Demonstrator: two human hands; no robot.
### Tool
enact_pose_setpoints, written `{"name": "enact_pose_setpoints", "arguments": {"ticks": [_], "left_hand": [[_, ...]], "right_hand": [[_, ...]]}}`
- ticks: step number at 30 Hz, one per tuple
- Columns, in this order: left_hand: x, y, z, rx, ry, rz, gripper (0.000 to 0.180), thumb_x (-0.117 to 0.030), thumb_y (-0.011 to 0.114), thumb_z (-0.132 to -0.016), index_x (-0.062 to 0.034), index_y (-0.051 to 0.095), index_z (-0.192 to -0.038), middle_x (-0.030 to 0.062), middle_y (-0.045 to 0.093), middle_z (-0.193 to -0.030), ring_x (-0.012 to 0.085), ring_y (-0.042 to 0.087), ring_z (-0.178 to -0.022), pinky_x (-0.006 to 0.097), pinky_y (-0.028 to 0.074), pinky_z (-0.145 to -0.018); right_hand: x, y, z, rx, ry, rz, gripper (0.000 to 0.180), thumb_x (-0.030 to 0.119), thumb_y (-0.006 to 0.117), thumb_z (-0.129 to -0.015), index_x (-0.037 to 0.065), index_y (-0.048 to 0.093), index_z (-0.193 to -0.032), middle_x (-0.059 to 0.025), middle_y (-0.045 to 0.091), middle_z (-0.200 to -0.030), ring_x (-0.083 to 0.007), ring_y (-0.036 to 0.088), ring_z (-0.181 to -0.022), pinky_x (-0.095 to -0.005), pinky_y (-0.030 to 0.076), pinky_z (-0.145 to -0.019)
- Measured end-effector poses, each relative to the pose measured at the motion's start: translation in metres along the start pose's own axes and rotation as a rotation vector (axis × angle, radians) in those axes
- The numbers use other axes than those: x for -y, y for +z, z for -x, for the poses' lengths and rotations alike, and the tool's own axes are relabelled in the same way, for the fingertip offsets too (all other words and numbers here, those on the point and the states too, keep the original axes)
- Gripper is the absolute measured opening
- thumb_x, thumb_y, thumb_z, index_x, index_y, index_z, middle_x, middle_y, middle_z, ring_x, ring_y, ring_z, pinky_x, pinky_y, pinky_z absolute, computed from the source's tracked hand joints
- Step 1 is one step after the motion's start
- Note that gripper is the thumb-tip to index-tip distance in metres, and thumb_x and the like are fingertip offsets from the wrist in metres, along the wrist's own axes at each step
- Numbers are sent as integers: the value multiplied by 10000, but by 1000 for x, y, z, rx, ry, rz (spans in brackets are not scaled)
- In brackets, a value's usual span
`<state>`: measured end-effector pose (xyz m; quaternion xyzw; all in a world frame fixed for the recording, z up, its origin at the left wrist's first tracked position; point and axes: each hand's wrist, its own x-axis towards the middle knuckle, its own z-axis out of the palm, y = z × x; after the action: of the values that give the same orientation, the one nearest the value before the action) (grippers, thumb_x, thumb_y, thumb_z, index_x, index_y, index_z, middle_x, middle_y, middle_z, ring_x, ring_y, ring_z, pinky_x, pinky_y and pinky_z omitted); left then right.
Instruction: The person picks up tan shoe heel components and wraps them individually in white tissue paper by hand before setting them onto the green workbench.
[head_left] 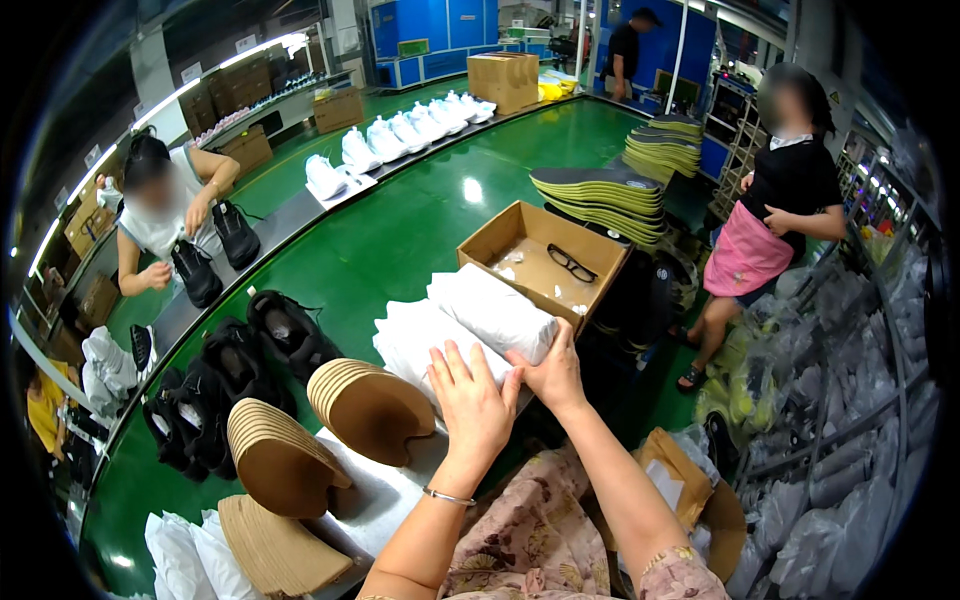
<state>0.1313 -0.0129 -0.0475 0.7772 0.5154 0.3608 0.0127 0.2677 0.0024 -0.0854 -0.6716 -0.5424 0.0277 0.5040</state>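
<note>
- Head view, centre of the frame: right hand (pixel 553 375) clamped on the near end of a white wrapped bundle (pixel 495 310), fingers curled over its lower right corner, thumb underneath.
- Bundle tilted, running from the hand up and left, resting on a stack of white tissue sheets (pixel 420 340).
- Left hand (pixel 472 400) just left of the right one, flat and open, fingers spread apart, palm down over the near edge of the tissue stack, holding nothing; fingertips close to the bundle, whether touching cannot be told.
- Just above and right of the bundle: open cardboard box (pixel 540 265) with a pair of black glasses (pixel 571 263) lying inside.
- Lower left of the frame: fanned rows of brown insoles (pixel 370 405) standing on edge on the table (pixel 380 500).
- Left of centre: black shoes (pixel 285 335) lined up along a green conveyor (pixel 390 230).
- Upper centre: row of white shoes (pixel 400 135) farther along the line.
- Right of the box: stacks of grey and yellow soles (pixel 600 195).
- Upper left: seated person (pixel 160 210) handling a black shoe.
- Upper right: standing person in a pink apron (pixel 775 210), well apart from the hands.
</note>
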Motion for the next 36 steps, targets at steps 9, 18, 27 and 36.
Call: {"name": "enact_pose_setpoints", "arguments": {"ticks": [9, 18, 27, 36], "left_hand": [[2, 0, -1, 2, -4, 70, 674, -411, 568, -847, 76, 386, -1276, 355, 297, -1344, 516, 240, -1274, 569, 205, -1038], [-3, -48, 28, -127, 130, 227, 674, -275, 637, -824, 95, 342, -1303, 294, 269, -1397, 443, 209, -1330, 534, 193, -1066], [39, -105, 44, -420, 74, 228, 398, 68, 496, -822, 47, 455, -1218, 217, 448, -1301, 389, 369, -1270, 493, 263, -1063], [107, -120, 2, -245, -192, 402, 234, -65, 416, -933, -10, 558, -1112, 195, 550, -1209, 388, 383, -1262, 497, 201, -1072]], "right_hand": [[-1, -8, -2, 34, 23, 28, 964, 316, 815, -601, -24, 254, -1308, -270, 414, -1215, -420, 422, -1139, -436, 378, -964], [33, -50, 16, -61, 0, 40, 626, 170, 713, -741, -45, 405, -1242, -241, 498, -1162, -371, 496, -1080, -405, 406, -934], [119, -42, 49, -61, -586, -18, 190, -68, 603, -718, 3, 585, -893, -131, 589, -942, -303, 574, -870, -369, 475, -763], [190, 32, 27, 102, -772, -137, 175, -6, 598, -706, 23, 591, -879, -115, 541, -904, -281, 528, -883, -354, 464, -772]]}}
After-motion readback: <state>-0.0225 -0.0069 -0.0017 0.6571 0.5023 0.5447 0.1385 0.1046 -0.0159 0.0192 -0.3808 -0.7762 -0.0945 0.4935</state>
